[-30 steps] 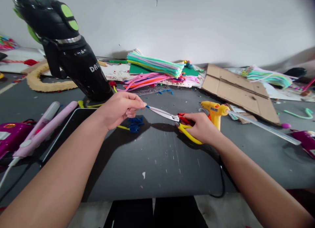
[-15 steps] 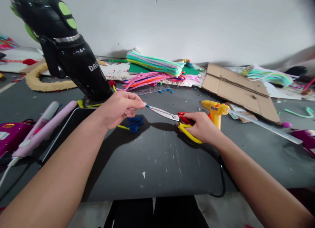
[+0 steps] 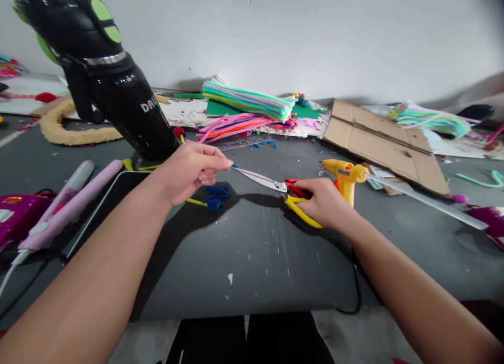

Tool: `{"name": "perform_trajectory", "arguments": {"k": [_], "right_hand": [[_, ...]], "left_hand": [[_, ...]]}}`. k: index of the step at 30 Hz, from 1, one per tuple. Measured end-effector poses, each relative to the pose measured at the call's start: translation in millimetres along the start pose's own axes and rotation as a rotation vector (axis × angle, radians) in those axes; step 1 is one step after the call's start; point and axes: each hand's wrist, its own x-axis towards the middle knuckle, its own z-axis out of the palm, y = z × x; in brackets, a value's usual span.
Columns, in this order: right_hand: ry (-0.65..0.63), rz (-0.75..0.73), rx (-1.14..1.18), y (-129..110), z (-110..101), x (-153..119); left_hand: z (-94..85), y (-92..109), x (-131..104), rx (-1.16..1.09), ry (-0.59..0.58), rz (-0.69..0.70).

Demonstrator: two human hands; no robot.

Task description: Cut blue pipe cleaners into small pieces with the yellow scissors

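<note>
My left hand (image 3: 197,171) pinches a small blue piece (image 3: 234,166) between thumb and fingertips. The tips of the scissor blades meet the blue piece. My right hand (image 3: 321,199) is wrapped round the red and yellow handles of the scissors (image 3: 262,180), whose blades point left and look nearly closed. Below my left hand, a blue fuzzy cluster (image 3: 216,197) on a yellow stem lies on the grey table (image 3: 252,259). Part of that stem is hidden by my left hand.
A tall black bottle (image 3: 126,96) stands at the left, near a pink styling iron (image 3: 74,204). Behind are bundled pipe cleaners (image 3: 248,99) and flattened cardboard (image 3: 381,143). A yellow glue gun (image 3: 344,178) is beside my right hand, its clear stick extending right.
Both hands hold almost the same pose. My left hand and the blue piece have shifted very slightly up and left.
</note>
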Motion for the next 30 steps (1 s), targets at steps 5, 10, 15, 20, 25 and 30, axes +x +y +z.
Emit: {"name": "perform_trajectory", "arguments": {"k": [5,10,15,20,25,30], "right_hand": [[0.006,0.021,0.031,0.7,0.3,-1.9],[-0.009,0.019,0.080,-1.1,0.6,-2.9],[-0.011,0.017,0.093,-1.9,0.7,-2.0],[-0.016,0.001,0.091,-2.2,0.5,-1.8],[-0.009,-0.005,0.080,-1.6,1.4,-1.7],[-0.020,-0.003,0.080,-3.0,0.1,-2.0]], "left_hand": [[-4.0,0.1,0.5,-0.078,-0.023,0.013],[-3.6,1.0,0.6,-0.110,-0.062,0.015],[-1.3,0.3,0.6,-0.116,-0.040,-0.007],[0.7,-1.6,1.1,-0.100,-0.036,-0.021],[1.6,-2.4,1.3,-0.095,-0.043,-0.029],[1.1,-2.8,1.0,-0.073,-0.044,-0.035]]}}
